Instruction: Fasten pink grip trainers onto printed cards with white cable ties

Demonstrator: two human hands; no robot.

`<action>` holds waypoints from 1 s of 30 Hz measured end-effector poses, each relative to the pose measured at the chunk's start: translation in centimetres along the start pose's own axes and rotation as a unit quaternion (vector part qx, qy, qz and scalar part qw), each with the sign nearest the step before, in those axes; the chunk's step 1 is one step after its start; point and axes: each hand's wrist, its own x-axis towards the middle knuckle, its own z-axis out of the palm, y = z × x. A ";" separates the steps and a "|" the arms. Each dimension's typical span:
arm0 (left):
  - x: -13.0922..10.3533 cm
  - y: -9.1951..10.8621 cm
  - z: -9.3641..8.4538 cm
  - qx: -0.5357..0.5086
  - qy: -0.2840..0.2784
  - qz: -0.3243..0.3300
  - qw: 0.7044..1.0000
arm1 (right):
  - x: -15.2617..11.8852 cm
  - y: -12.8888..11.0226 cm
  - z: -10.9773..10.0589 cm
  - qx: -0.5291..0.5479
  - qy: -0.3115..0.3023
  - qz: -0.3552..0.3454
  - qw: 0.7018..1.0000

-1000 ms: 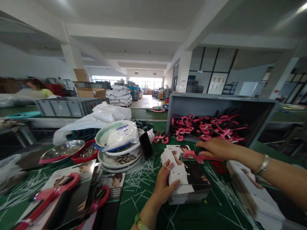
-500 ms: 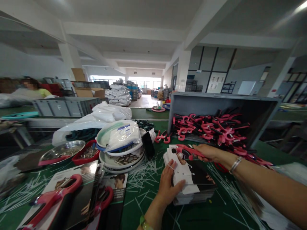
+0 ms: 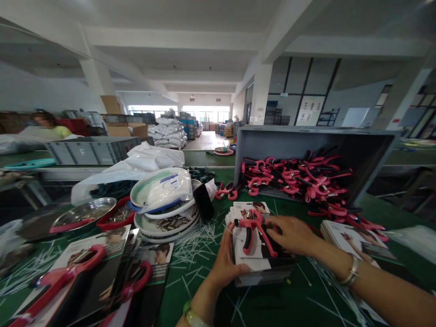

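Observation:
A red-and-black hand grip strengthener (image 3: 252,232) lies over the top of a stack of printed cards (image 3: 262,263), its two handles pointing toward me. My right hand (image 3: 291,234) holds it at the right side, fingers curled and partly hidden. Along the stack's left edge, my left hand (image 3: 225,256) grips the cards, with its fingers up the side and the thumb near the front corner. A thin white tie shows near its fingertips. More hand grips (image 3: 299,177) fill the grey crate (image 3: 316,131) tipped on its side behind the stack.
Stacked trays (image 3: 166,227) of metal parts, a steel dish (image 3: 81,214) and a red basket (image 3: 117,218) stand left. Loose white ties (image 3: 200,240) litter the table. Carded hand grips (image 3: 64,281) lie front left; another card stack (image 3: 357,240) lies right. A co-worker (image 3: 44,122) is far left.
The hand grip has come down onto the cards, turning from sideways to handles toward me. My left hand has slid from the card top to the left edge. The view has shifted slightly.

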 end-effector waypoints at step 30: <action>12.7 7.9 3.5 0.424 -0.009 -0.067 0.903 | 1.6 1.7 5.7 0.333 0.164 -0.057 0.927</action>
